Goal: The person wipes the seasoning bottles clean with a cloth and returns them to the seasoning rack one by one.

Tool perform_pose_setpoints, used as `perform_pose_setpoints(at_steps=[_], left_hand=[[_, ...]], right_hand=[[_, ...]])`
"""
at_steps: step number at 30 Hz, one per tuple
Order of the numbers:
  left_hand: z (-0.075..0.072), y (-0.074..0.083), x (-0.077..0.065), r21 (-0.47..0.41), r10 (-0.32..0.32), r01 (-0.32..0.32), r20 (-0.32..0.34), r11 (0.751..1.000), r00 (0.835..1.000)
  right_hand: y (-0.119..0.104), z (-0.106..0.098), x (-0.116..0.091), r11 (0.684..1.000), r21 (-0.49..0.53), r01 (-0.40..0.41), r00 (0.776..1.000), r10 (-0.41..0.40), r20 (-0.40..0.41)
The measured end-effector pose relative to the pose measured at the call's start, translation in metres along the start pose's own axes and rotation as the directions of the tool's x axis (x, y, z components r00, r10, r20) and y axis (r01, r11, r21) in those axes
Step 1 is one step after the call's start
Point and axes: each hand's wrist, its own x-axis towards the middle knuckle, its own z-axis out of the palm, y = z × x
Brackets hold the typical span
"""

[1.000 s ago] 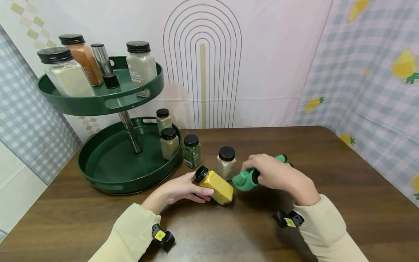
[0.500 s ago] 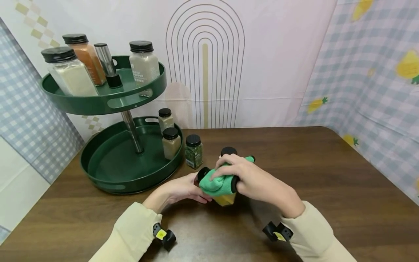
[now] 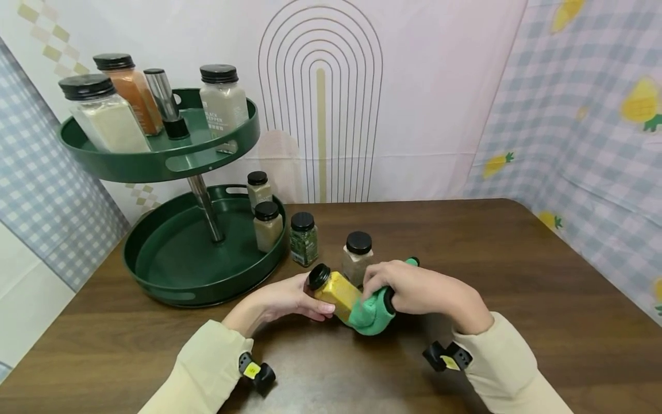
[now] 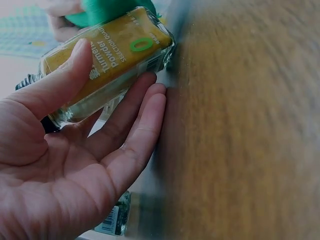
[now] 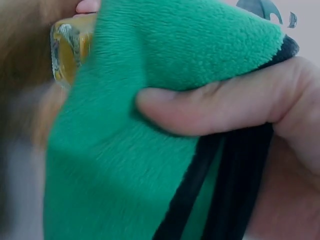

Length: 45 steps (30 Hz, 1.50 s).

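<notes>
A jar of turmeric powder (image 3: 338,292) lies tilted in my left hand (image 3: 289,300), its black lid up to the left. In the left wrist view the thumb presses across the label of the turmeric jar (image 4: 107,60), with fingers beneath it. My right hand (image 3: 421,287) grips a folded green cloth (image 3: 371,315) with black edging, which covers the jar's lower end. The right wrist view shows the thumb clamped over the cloth (image 5: 125,125); a corner of the yellow jar (image 5: 70,50) shows behind it.
Just behind my hands stands a pale spice jar (image 3: 357,259), and left of it a green herb jar (image 3: 303,240). A two-tier green rack (image 3: 176,296) stands at the left, holding two small jars below and several taller containers above. A fabric backdrop (image 3: 424,103) rises behind the table.
The right hand brought the cloth left onto the turmeric jar, covering its middle, then slid down to its lower end. The left hand has kept its hold almost in place.
</notes>
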Motion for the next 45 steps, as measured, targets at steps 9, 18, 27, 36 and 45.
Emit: perform_pose_setpoints(at_steps=[9, 18, 27, 36, 45], left_hand=[[0.0, -0.001, 0.0, -0.005, 0.009, -0.009, 0.011, 1.0, 1.0], [0.003, 0.004, 0.0, 0.059, 0.027, -0.03, 0.043, 0.998, 0.999], [-0.001, 0.001, 0.0, 0.028, 0.026, -0.028, 0.048, 0.999, 0.999], [-0.003, -0.001, 0.002, -0.009, 0.002, -0.002, 0.036, 1.0, 0.999], [-0.006, -0.003, 0.002, -0.051, 0.019, -0.017, 0.049, 0.999, 0.999]], right_hand=[[-0.005, -0.012, -0.01, 0.999, -0.033, 0.001, 0.996, -0.004, -0.086], [-0.024, 0.002, 0.007, 0.982, -0.171, 0.082, 0.897, -0.147, -0.416], [-0.015, 0.005, 0.007, 0.998, -0.052, 0.041, 0.973, -0.052, -0.224], [-0.008, 0.005, 0.0, 0.998, -0.068, -0.013, 1.0, 0.013, 0.001], [-0.001, -0.007, -0.007, 0.998, -0.028, -0.054, 0.999, 0.054, 0.003]])
